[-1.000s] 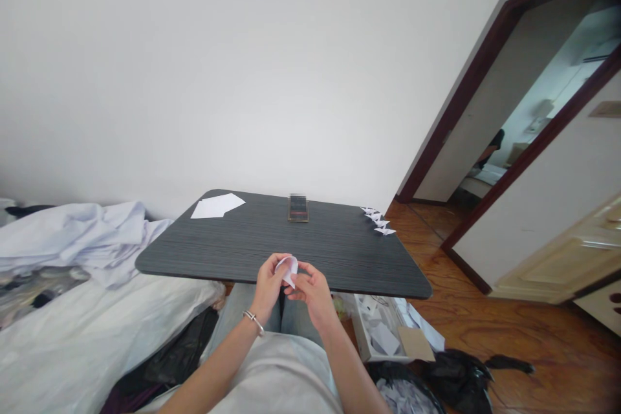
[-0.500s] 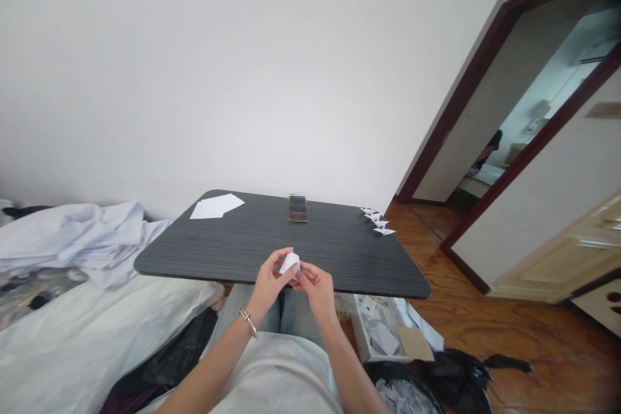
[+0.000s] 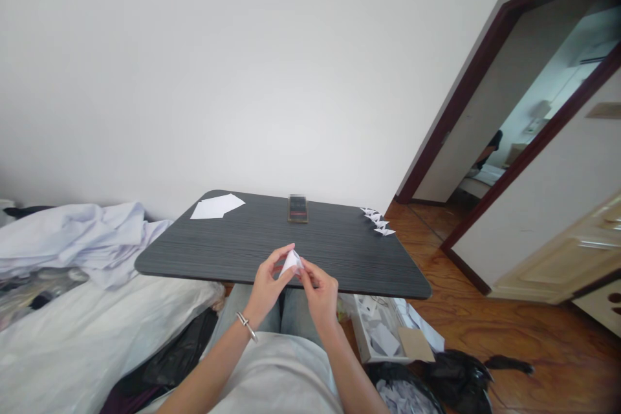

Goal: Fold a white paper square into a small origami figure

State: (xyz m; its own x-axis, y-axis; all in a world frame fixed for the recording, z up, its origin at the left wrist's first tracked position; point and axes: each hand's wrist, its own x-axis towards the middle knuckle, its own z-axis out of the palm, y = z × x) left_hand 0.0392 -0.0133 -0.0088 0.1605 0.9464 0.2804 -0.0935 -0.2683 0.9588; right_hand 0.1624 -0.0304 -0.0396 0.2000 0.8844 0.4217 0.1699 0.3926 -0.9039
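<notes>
A small piece of folded white paper (image 3: 292, 261) is held up between both hands, over the near edge of the dark table (image 3: 233, 239). My left hand (image 3: 268, 278) grips its left side, thumb below and index finger at the top. On the right side, my right hand (image 3: 319, 288) pinches the paper between thumb and fingertips. The fingers partly cover the paper's lower part. Several folded white paper cranes (image 3: 377, 221) stand in a row at the table's right edge. Flat white paper sheets (image 3: 217, 206) lie at the back left.
A phone (image 3: 297, 208) lies at the table's back, near the white wall (image 3: 301, 77). Below the table on the right are a white box (image 3: 365, 346) with papers and a black bag (image 3: 456, 378). White cloth (image 3: 77, 233) is piled at the left.
The folded paper has turned in my fingers and now looks more pointed. My right hand has shifted slightly, its fingers more raised. The things on the table stay put.
</notes>
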